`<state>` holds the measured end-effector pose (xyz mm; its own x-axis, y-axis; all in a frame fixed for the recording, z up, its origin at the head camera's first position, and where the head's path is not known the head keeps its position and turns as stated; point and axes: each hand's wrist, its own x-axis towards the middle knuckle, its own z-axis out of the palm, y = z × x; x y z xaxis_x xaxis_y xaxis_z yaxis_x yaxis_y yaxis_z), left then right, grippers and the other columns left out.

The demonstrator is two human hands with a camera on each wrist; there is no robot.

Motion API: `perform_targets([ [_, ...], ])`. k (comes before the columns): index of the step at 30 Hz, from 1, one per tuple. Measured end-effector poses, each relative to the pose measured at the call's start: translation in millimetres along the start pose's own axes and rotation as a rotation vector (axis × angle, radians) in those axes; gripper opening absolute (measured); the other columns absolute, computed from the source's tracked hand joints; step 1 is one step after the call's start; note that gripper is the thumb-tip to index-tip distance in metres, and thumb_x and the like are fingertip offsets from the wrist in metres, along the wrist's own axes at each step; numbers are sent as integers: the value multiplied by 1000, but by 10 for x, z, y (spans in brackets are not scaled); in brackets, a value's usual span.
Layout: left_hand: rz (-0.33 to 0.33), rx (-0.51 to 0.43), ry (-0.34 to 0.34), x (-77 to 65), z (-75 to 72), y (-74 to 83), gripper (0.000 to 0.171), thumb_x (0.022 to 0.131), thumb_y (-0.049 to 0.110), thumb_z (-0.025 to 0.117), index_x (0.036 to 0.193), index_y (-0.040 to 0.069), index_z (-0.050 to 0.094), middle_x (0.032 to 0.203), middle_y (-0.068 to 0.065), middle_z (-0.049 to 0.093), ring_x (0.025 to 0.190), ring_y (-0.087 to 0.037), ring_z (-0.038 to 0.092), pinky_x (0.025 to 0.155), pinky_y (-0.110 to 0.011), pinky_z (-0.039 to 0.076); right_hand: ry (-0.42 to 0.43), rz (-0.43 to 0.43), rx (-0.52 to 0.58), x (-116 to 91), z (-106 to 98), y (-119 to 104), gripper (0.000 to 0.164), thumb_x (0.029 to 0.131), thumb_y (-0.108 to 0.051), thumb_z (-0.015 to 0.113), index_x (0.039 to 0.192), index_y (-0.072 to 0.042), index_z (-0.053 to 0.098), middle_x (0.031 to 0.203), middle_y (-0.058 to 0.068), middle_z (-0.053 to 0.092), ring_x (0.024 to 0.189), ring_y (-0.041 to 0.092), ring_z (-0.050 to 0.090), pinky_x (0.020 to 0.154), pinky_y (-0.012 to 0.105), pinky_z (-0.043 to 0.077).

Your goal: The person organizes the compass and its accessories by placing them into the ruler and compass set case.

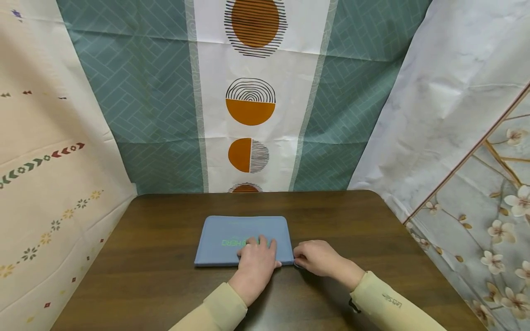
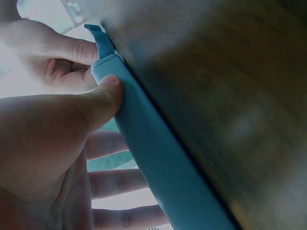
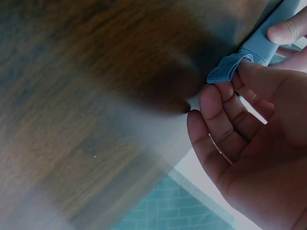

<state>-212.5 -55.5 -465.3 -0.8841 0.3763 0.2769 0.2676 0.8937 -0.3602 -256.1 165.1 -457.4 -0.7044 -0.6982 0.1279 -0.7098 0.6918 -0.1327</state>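
Observation:
A flat blue case (image 1: 244, 230) with green lettering lies on the dark wooden table. My left hand (image 1: 256, 264) rests on it with fingers spread over the top, while the thumb (image 2: 111, 85) presses its near edge close to the right corner. At that corner, my right hand (image 1: 318, 257) pinches a blue ribbed fabric tab (image 3: 225, 69), which sticks out from the end of the case and folds over between thumb and fingers. In the right wrist view, the other fingers of this hand curl loosely beside the tab. The case's underside is hidden.
Wooden tabletop (image 1: 157, 239) surrounds the case on all sides. A teal and white patterned cloth (image 1: 165, 92) hangs behind the table's far edge. Light cloths with printed patterns hang at left (image 1: 54, 184) and right (image 1: 439, 119).

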Motion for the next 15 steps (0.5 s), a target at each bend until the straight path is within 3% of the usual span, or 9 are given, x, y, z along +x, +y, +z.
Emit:
perform_targets([
  [4,11,-33,-3,22,17,-67,62,98,77,59,121,20,70,101,-9,65,85,-29,68,52,-36,55,-11,22,6,3,-9,15,27,100,-15,82,80,-22,64,75,-14,54,65,4,44,62,28,42],
  [8,17,-166,9,39,42,-244,59,103,70,60,126,17,71,102,-8,65,83,-28,67,53,-35,55,7,53,7,-10,-48,21,21,101,-15,81,85,-20,69,79,-13,59,67,4,49,63,30,46],
  [12,13,-274,-10,-7,90,-444,62,107,66,58,143,15,68,132,-12,67,112,-35,70,74,-45,63,43,95,-24,-63,-63,48,11,100,-16,83,93,-19,75,87,-11,66,74,6,60,67,34,54],
  [15,-5,-302,-51,-67,147,-597,67,109,65,55,155,16,61,156,-15,57,140,-41,58,100,-58,57,86,141,-51,-103,-50,86,7,100,-18,84,105,-17,79,97,-7,71,85,13,70,74,39,60],
])
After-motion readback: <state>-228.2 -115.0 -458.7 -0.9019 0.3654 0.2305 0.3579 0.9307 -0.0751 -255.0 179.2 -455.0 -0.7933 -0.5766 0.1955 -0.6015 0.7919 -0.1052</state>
